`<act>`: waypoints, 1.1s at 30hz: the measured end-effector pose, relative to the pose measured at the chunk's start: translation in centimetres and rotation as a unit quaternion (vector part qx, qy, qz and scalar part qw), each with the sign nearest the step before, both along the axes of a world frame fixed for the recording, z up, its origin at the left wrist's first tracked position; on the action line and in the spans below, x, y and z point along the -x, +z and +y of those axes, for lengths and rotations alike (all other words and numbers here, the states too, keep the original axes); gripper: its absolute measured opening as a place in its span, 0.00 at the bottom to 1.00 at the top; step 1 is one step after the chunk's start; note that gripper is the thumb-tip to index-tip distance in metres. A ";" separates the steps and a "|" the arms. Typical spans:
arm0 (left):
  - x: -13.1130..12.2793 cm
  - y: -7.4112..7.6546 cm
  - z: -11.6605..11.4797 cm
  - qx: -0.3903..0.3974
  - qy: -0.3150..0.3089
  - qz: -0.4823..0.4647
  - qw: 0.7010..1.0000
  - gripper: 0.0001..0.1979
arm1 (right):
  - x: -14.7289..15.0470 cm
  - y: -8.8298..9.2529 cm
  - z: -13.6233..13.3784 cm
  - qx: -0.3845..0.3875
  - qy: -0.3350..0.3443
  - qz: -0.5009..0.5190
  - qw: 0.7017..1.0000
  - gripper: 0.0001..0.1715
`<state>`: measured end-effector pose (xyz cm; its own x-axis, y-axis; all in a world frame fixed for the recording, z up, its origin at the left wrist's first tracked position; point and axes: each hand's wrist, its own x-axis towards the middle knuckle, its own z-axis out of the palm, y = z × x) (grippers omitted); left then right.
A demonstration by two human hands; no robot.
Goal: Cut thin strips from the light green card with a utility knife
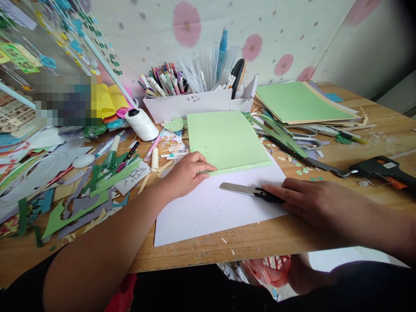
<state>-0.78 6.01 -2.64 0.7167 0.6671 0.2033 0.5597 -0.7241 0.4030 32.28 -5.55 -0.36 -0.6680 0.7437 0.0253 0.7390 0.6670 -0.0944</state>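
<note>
Left hand [186, 173] is flat with fingers released, pressing the near-left corner of the green paper [225, 141]. The green paper sits on the white sheet [211, 212], mid desk [260, 242]. Right hand [305, 199] covers the black handle of the knife [250, 190]. The blade is out, pointing left, flat on the white sheet just beside the green paper's near edge. I can't tell if those fingers are clenched on it. Pen box [195, 105] is behind, glue gun [380, 170] to the right.

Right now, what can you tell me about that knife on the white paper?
The utility knife lies flat on the white sheet, just below the green sheet. Its long, segmented silvery blade is slid out and points left; the black handle is partly covered by fingertips of the right hand resting on it.
</note>
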 end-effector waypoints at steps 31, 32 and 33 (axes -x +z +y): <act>-1.0 1.9 -2.5 -0.067 -0.055 0.032 0.996 0.08 | -0.9 0.7 -0.4 0.023 -0.078 -0.019 0.997 0.28; -1.1 2.0 -2.7 -0.064 -0.058 0.051 0.995 0.08 | -0.9 0.8 -0.3 0.032 -0.083 -0.015 0.996 0.28; -1.1 2.0 -2.8 -0.062 -0.061 0.062 0.994 0.08 | -0.9 1.0 -0.3 0.039 -0.089 -0.012 0.995 0.28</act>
<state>0.34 3.18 -0.65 0.8148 0.5498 0.1840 0.5049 -0.8289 0.2409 33.13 -5.84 0.61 -0.5252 0.8494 -0.0515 0.8476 0.5167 -0.1205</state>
